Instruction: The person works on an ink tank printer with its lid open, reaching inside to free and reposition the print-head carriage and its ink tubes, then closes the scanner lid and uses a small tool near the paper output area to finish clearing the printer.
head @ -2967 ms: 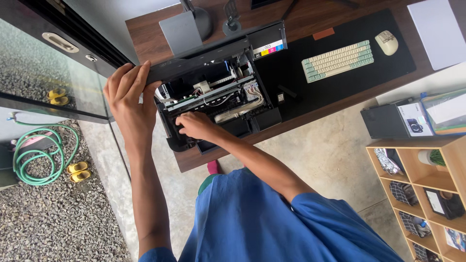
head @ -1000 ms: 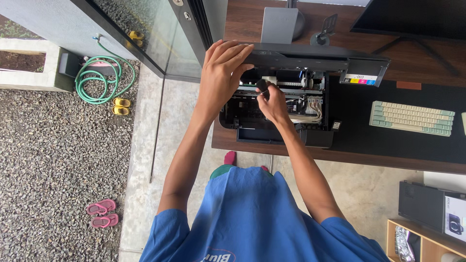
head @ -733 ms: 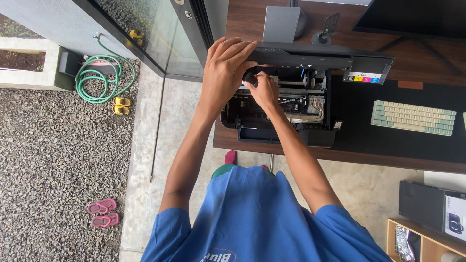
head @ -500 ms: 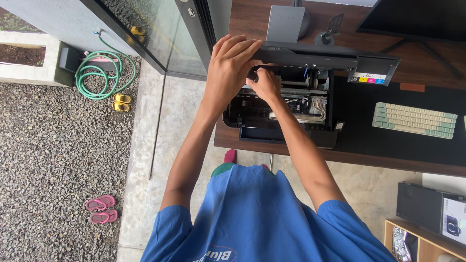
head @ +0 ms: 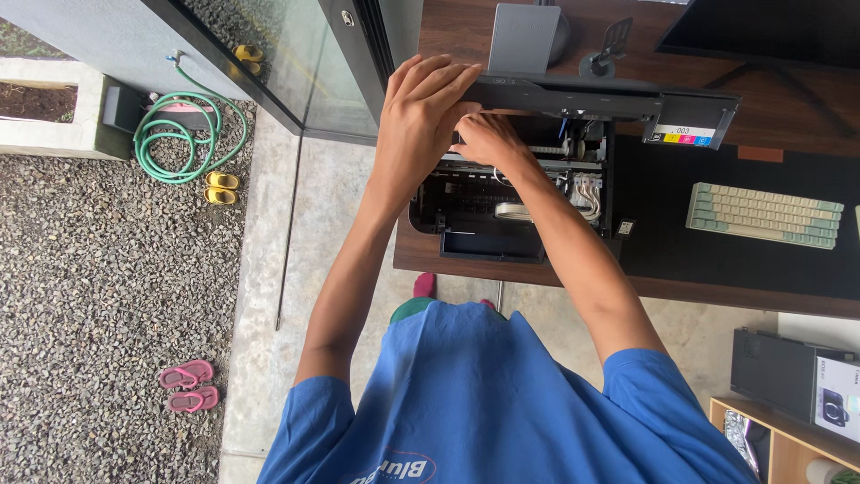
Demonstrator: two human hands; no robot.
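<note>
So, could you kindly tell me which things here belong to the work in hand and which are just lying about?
In hand:
- left hand, holding up the raised printer lid
- right hand, reaching inside the open printer

Lying about:
- keyboard on the black desk mat
- green hose
- yellow sandals
- pink sandals

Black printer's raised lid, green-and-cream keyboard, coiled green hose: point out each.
Black printer's raised lid [head: 573, 94], head view, its flat top.
Green-and-cream keyboard [head: 763, 215], head view, middle keys.
Coiled green hose [head: 184, 134], head view, the coil's right side.
</note>
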